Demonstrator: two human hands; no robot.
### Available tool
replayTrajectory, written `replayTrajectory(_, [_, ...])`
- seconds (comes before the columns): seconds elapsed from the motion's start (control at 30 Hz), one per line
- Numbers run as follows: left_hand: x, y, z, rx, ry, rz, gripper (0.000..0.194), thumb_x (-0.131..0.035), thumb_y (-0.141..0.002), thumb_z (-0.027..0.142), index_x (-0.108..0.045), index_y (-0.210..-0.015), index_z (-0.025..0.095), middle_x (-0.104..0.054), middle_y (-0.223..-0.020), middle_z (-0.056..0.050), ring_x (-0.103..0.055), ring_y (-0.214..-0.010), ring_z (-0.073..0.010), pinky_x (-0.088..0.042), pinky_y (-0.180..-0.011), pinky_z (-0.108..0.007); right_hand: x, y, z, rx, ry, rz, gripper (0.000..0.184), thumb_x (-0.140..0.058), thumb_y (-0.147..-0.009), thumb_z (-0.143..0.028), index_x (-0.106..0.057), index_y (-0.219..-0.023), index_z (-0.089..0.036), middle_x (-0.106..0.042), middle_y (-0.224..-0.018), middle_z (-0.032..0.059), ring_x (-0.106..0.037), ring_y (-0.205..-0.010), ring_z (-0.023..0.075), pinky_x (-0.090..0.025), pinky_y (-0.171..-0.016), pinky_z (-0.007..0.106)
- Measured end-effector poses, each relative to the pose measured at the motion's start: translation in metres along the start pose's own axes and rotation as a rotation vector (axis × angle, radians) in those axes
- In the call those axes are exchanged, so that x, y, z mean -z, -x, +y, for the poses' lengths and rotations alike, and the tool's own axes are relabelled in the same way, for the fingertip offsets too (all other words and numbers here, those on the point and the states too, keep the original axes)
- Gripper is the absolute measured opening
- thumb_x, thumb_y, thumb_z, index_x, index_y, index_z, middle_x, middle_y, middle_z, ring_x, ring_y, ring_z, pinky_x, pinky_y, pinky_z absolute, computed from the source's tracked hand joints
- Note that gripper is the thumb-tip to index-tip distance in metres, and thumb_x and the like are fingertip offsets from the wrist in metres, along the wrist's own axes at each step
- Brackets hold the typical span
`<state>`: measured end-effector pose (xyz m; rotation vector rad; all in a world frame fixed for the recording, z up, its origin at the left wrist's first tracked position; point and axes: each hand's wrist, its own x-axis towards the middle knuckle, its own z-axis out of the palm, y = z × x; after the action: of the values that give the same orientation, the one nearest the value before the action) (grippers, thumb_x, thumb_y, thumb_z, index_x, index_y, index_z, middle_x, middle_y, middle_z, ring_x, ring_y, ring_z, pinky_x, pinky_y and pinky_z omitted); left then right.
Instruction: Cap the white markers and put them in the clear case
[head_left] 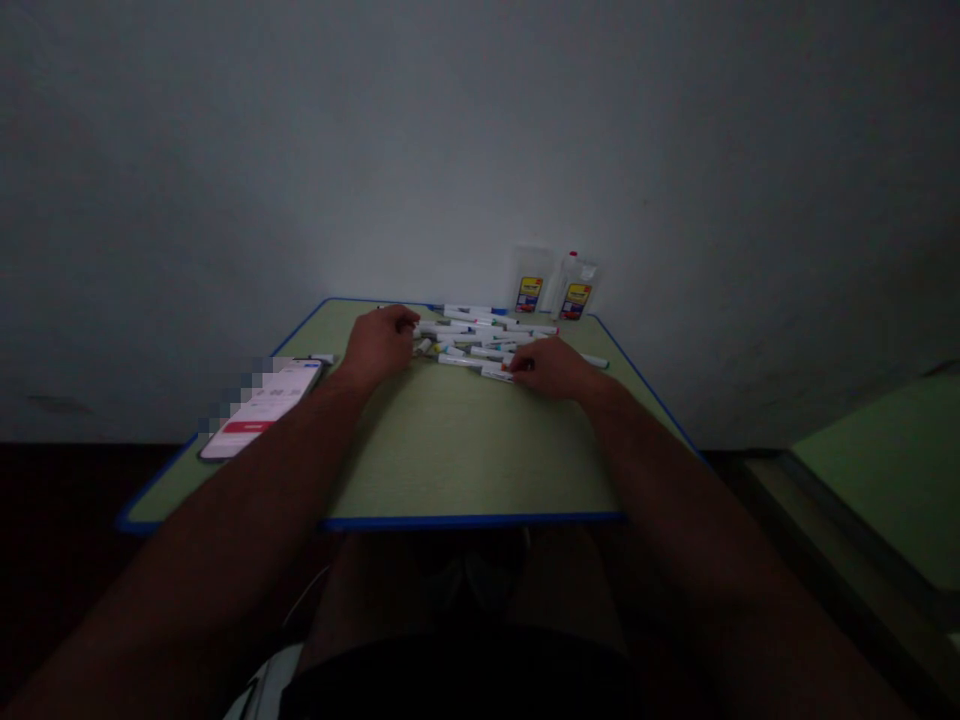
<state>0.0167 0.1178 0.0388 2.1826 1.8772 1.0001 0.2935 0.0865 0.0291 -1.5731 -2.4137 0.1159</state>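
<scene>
A loose heap of white markers (480, 330) with differently coloured ends lies across the far half of the table. At the heap's left end is my left hand (381, 340), its fingers curled together; what they hold, if anything, is too dark and small to make out. My right hand (551, 367) is closed at the heap's near right side, with thumb and fingers on the end of a white marker (496, 374). Another white marker (459, 360) lies just left of that one. A marker with a green end (596, 362) pokes out to the right behind my right hand.
The pale green table (465, 450) has a blue edge. At its left lies a lit phone (266, 405), with a single marker (322, 358) beyond it. Two clear plastic pouches with yellow labels, a left pouch (531, 282) and a right pouch (575, 290), stand against the wall (450, 150).
</scene>
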Motion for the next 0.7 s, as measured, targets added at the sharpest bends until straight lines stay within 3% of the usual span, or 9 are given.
replayTrajectory(0.2, [-0.0005,-0.0044,-0.0054,0.071,0.066,0.004,0.031,-0.054,-0.083,0.018,-0.075,-0.106,0.020,-0.076,-0.105,-0.007,-0.068,-0.093,-0.0214,-0.052,-0.089,-0.035,0.0005,0.0010,-0.0025,0.004,0.008,-0.015,0.018,-0.070,-0.079,-0.019,-0.078,-0.095,-0.022,-0.076,-0.091,0.0029,-0.068,-0.083,0.0170,-0.044,-0.072,0.026])
replayTrajectory(0.53, [0.0007,-0.0043,-0.0065,0.072,0.034,-0.004,0.034,-0.054,-0.083,0.021,-0.074,-0.110,0.018,-0.075,-0.107,-0.008,-0.068,-0.095,-0.0221,-0.051,-0.089,-0.033,-0.0023,0.0008,-0.0019,0.056,-0.001,-0.092,0.026,-0.068,-0.073,-0.015,-0.078,-0.096,-0.021,-0.076,-0.092,0.0033,-0.066,-0.080,0.0170,-0.043,-0.070,0.026])
replayTrajectory(0.7, [-0.0024,-0.0050,-0.0105,0.063,0.028,-0.006,0.033,-0.054,-0.083,0.022,-0.075,-0.109,0.018,-0.076,-0.106,-0.008,-0.069,-0.092,-0.0223,-0.052,-0.086,-0.033,0.0012,0.0006,-0.0043,0.024,0.000,-0.038,0.027,-0.066,-0.074,-0.016,-0.078,-0.098,-0.020,-0.075,-0.091,0.0033,-0.064,-0.079,0.0172,-0.042,-0.071,0.026])
